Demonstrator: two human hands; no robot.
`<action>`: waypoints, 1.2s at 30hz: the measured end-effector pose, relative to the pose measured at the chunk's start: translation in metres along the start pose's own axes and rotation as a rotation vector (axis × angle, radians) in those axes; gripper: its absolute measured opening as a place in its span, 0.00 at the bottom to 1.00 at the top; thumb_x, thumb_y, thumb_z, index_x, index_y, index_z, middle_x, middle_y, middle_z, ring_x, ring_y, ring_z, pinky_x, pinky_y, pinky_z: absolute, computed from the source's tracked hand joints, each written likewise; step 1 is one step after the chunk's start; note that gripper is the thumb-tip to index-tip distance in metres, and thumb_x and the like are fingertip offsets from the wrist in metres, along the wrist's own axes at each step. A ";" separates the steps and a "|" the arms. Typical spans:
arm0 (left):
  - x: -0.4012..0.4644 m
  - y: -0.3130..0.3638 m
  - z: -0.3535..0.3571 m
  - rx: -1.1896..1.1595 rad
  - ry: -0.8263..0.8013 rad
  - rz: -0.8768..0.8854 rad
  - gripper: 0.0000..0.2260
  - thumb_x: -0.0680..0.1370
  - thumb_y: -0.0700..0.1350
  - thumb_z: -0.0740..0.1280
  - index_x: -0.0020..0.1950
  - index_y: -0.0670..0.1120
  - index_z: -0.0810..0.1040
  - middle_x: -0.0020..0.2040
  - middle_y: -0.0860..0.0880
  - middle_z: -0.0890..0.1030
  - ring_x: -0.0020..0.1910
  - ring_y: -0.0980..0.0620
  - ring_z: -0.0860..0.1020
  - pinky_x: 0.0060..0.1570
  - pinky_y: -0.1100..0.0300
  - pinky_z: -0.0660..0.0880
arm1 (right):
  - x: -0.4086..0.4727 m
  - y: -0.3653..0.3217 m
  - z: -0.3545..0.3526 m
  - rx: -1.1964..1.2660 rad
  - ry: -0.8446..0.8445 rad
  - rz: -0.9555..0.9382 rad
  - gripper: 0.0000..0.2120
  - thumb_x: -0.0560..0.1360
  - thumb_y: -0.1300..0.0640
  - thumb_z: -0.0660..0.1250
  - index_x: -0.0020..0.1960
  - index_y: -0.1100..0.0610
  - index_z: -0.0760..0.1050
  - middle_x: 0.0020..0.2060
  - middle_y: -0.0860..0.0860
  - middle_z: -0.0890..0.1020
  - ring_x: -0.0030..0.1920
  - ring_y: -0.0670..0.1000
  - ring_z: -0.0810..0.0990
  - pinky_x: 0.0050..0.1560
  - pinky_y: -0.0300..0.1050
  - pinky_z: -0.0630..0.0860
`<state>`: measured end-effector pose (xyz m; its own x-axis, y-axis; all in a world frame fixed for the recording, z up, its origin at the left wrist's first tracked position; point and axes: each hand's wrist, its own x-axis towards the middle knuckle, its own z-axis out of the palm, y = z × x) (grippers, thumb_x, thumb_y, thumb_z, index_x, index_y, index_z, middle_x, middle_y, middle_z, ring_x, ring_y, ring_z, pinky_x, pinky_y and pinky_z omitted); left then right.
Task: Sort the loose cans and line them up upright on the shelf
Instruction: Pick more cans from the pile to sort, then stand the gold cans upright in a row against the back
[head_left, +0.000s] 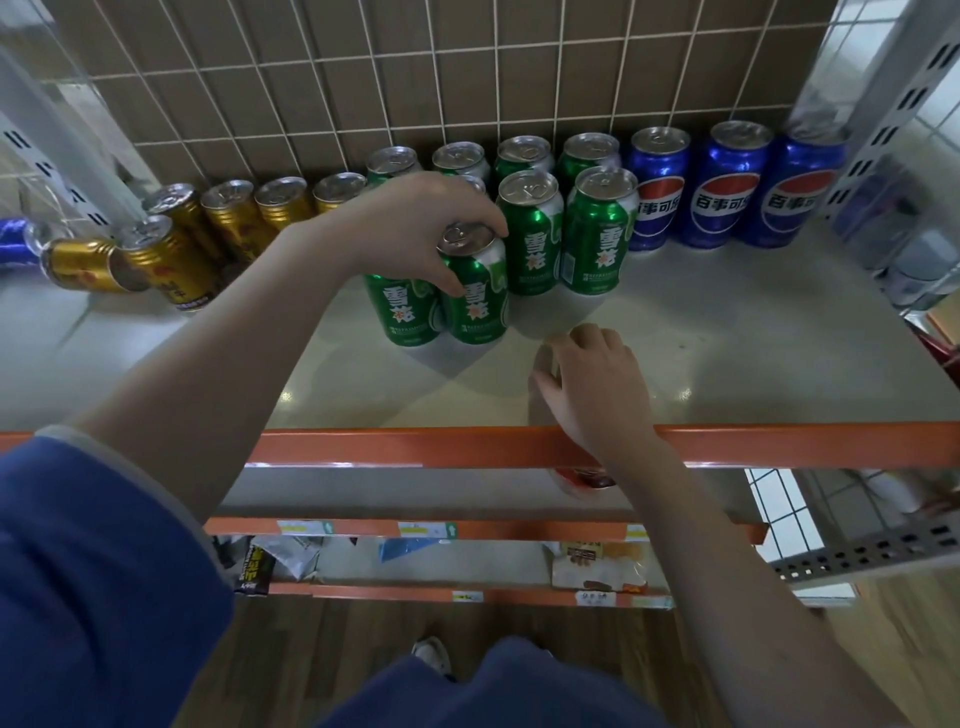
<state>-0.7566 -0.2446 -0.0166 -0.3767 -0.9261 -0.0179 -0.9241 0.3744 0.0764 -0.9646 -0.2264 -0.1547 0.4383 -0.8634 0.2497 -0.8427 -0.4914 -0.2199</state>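
On the shelf: a pale, glossy shelf (727, 332) is seen from above, edged at the front by an orange metal rail (779, 441); a brown tiled wall (415, 78) closes the back.
Open room: the front right part of the shelf surface is bare, between the can rows and the rail.
Left hand: the left hand (415, 228) is curled from above round the top of a green can (475, 291), fingers on its rim and upper side; the can stands upright, touching a second green can (402, 312) on its left.
Right hand: the right hand (592, 384) lies palm down near the front rail, fingers loosely bent, nothing held.
Green rows: two more green cans (563, 234) stand just behind the gripped one, and a back row of green cans (524, 153) is lined along the wall.
Blue cans: three blue cans (724, 187) stand upright at the right, close together.
Gold cans: gold cans (260, 208) are ranged at the left; one gold can (83, 265) lies on its side at the left edge.
Hidden: parts of the green rows are covered by the left hand; a blue object at the far left is cut off; packets on the lower shelves (597, 566) are too blurred to read.
Materials: cans are shiny cylinders with silver pull-tab lids; perforated grey uprights (893, 104) frame the shelf.
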 end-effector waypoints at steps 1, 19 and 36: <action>-0.001 0.001 0.000 0.001 0.000 -0.005 0.30 0.66 0.46 0.78 0.67 0.48 0.73 0.62 0.48 0.76 0.60 0.46 0.73 0.59 0.51 0.69 | 0.000 0.000 0.001 -0.004 -0.003 0.003 0.11 0.73 0.54 0.66 0.50 0.61 0.77 0.44 0.58 0.78 0.47 0.59 0.74 0.46 0.50 0.71; -0.075 0.056 0.059 0.068 0.546 -0.532 0.25 0.74 0.45 0.66 0.71 0.46 0.68 0.70 0.44 0.69 0.71 0.42 0.63 0.66 0.47 0.64 | -0.022 -0.022 -0.002 0.086 0.197 0.034 0.16 0.74 0.51 0.62 0.55 0.62 0.75 0.47 0.59 0.78 0.48 0.61 0.75 0.46 0.52 0.73; -0.351 -0.063 0.096 -0.064 0.561 -1.184 0.24 0.76 0.49 0.66 0.70 0.44 0.67 0.73 0.40 0.63 0.73 0.39 0.58 0.68 0.42 0.60 | -0.031 -0.288 0.051 0.135 0.149 -0.277 0.20 0.69 0.53 0.74 0.57 0.61 0.76 0.52 0.63 0.78 0.54 0.65 0.77 0.55 0.57 0.74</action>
<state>-0.5724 0.0617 -0.1109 0.7478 -0.5886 0.3072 -0.6639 -0.6621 0.3477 -0.7197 -0.0636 -0.1475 0.5862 -0.6735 0.4504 -0.6445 -0.7245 -0.2446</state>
